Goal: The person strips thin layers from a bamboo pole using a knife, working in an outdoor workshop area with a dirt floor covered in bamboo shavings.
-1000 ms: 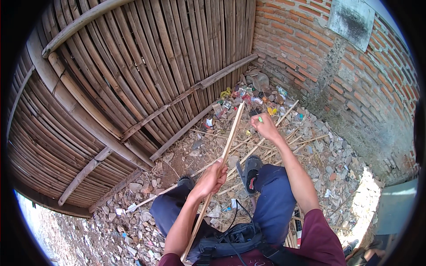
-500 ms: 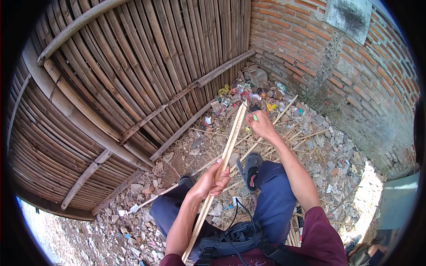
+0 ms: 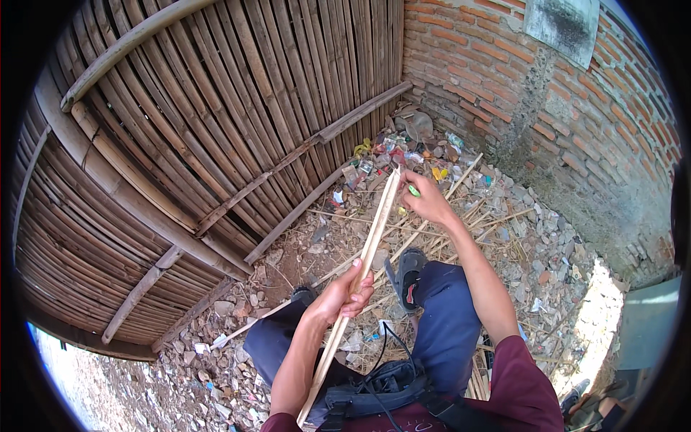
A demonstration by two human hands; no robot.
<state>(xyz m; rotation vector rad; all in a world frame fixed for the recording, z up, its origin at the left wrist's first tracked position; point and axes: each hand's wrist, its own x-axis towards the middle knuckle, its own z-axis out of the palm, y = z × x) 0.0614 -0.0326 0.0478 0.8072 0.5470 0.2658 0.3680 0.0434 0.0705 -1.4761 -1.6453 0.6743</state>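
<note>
My left hand (image 3: 344, 295) is wrapped round a long pale bamboo strip (image 3: 379, 223), about midway along it. The strip slants from beside my left forearm up to its far tip, and a lengthwise groove shows on it. At that far tip is my right hand (image 3: 426, 199), closed, with its fingertips touching or very near the strip's end. A small bright green piece (image 3: 414, 191) pokes out of the right fist; it looks like part of a tool's handle, but the rest is hidden by the fingers.
A bamboo-slat wall (image 3: 288, 93) stands at the left and a brick wall (image 3: 497, 79) at the right. Stones, litter (image 3: 389, 155) and loose bamboo sticks (image 3: 461, 176) cover the ground around my sandalled foot (image 3: 410, 277). Part of another person (image 3: 597, 410) shows at the lower right.
My right hand has shifted slightly, its fingers reaching up to the strip's far tip. My left hand keeps its hold at the same place.
</note>
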